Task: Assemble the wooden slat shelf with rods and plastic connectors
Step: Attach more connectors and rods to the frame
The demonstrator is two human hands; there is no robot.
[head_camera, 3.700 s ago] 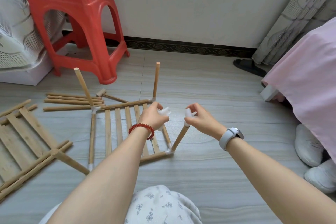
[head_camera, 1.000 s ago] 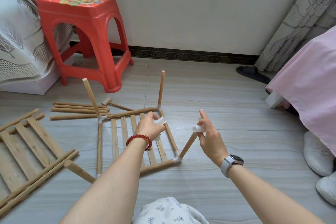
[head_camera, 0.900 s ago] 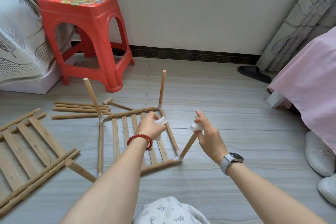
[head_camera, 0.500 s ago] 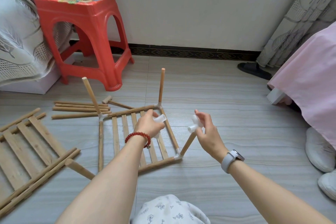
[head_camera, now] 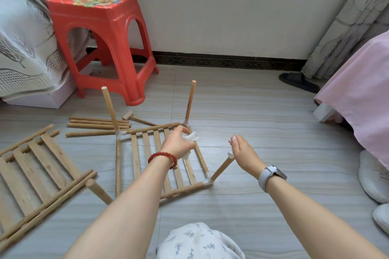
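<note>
A wooden slat panel (head_camera: 160, 160) lies on the floor with white plastic connectors at its corners. Rods stand up from them: back left rod (head_camera: 109, 107), back right rod (head_camera: 189, 103), and a front right rod (head_camera: 221, 168) leaning toward me. Another rod (head_camera: 99, 191) pokes out at the front left. My left hand (head_camera: 175, 143) hovers over the panel and holds spare white connectors (head_camera: 191, 137). My right hand (head_camera: 244, 153) is curled over a white connector (head_camera: 229, 155) on top of the front right rod; most of that connector is hidden.
A second slat panel with rods (head_camera: 31, 174) lies at the left. Loose rods (head_camera: 94, 124) and a small wooden mallet (head_camera: 128, 115) lie behind the panel. A red plastic stool (head_camera: 101, 33) stands at the back left, a pink-covered bed (head_camera: 357, 94) at the right, white slippers (head_camera: 372, 181) below it.
My right hand has turned over and come down with its connector onto the top of the front right rod. My left hand has stayed over the panel with its connectors.
</note>
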